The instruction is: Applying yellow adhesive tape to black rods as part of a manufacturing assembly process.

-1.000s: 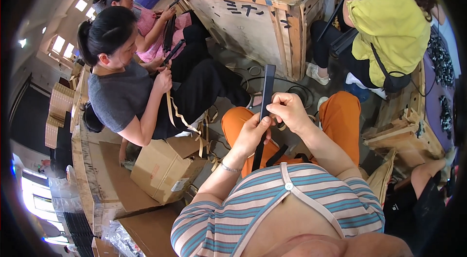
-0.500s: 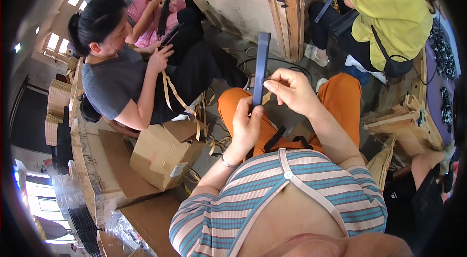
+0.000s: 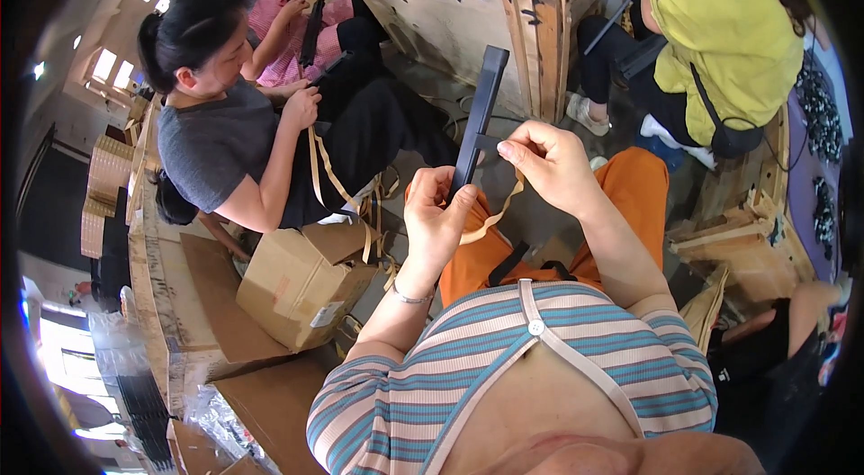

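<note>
My left hand (image 3: 436,216) is closed round the lower end of a long, narrow dark bar (image 3: 482,102), which stands tilted with its top leaning right and away from me. At the bar's right side, my right hand (image 3: 553,167) pinches a short black tab (image 3: 487,143) between thumb and fingertips; the tab reaches to the bar. Below the right hand a thin tan strip (image 3: 493,219) hangs in a curve down toward my left hand. How the strip joins the tab is hidden by the fingers.
A co-worker in grey (image 3: 220,129) sits at my left, with tan strips hanging from the hands. A person in yellow (image 3: 729,43) sits at the far right. An open cardboard box (image 3: 288,286) stands at left, and a wooden crate (image 3: 450,16) ahead.
The bar has tilted further to the right at its top. My right hand now draws the black tab out from the bar's side, and the tan strip hangs in a longer loop.
</note>
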`<state>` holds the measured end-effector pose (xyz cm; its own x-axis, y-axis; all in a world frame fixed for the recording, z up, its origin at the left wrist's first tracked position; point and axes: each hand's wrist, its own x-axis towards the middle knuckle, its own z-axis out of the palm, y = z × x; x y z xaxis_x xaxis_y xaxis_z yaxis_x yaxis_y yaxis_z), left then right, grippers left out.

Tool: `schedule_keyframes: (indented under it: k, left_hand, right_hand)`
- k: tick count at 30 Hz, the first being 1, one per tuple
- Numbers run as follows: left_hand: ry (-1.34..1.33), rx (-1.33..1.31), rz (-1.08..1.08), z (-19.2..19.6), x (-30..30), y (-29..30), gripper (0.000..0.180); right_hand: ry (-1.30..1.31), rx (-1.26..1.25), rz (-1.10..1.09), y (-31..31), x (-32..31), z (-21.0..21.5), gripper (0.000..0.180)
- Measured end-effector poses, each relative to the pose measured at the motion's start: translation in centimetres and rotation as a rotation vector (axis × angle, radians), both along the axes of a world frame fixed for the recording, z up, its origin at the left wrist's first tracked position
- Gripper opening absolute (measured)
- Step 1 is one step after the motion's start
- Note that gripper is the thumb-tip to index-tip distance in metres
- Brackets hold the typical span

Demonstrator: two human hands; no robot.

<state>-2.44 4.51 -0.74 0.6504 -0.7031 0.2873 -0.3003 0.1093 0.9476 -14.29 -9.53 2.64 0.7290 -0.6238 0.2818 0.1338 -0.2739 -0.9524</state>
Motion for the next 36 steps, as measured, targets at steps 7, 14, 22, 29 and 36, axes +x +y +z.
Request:
schedule_keyframes:
  k: [7, 14, 22, 29, 36]
  left_hand:
    - [-0.111, 0.137, 0.039, -4.4, 0.1, -0.9, 0.023]
    - [0.008, 0.2, -0.085, -8.3, -3.4, -0.1, 0.027]
    - [0.288, 0.278, -0.221, -9.5, -3.1, -0.3, 0.027]
    - [0.444, 0.279, -0.327, -11.1, -2.6, -0.4, 0.026]
    - [0.431, 0.305, -0.416, -13.4, -3.0, -0.3, 0.027]
  right_hand:
    - [0.006, -0.166, -0.123, -0.6, 0.2, -4.1, 0.021]
    - [0.16, 0.023, -0.025, -1.0, -3.0, -9.7, 0.021]
    - [0.046, 0.175, 0.089, -1.8, -2.8, -12.2, 0.015]
    - [0.075, 0.452, 0.153, -1.0, -2.8, -12.1, 0.011]
    - [0.102, 0.517, 0.104, -0.1, -3.2, -13.3, 0.013]
